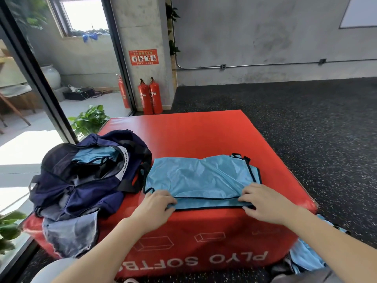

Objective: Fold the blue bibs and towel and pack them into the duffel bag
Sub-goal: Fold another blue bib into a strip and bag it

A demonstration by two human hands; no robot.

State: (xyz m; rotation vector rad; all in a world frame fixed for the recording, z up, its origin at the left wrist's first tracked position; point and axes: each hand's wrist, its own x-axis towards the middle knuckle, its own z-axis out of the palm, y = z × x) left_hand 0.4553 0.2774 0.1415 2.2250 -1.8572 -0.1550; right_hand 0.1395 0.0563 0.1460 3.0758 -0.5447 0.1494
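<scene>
A light blue bib with black trim lies spread on the red plyo box, its near edge at the box's front. My left hand grips the bib's near left corner. My right hand pinches the near right edge. To the left, the navy duffel bag sits open on the box, with light blue fabric visible inside. More blue cloth lies heaped on the floor at the box's lower right.
Two red fire extinguishers stand by a concrete pillar behind the box. A potted plant sits at the box's far left corner beside a glass partition. Dark speckled rubber floor stretches to the right.
</scene>
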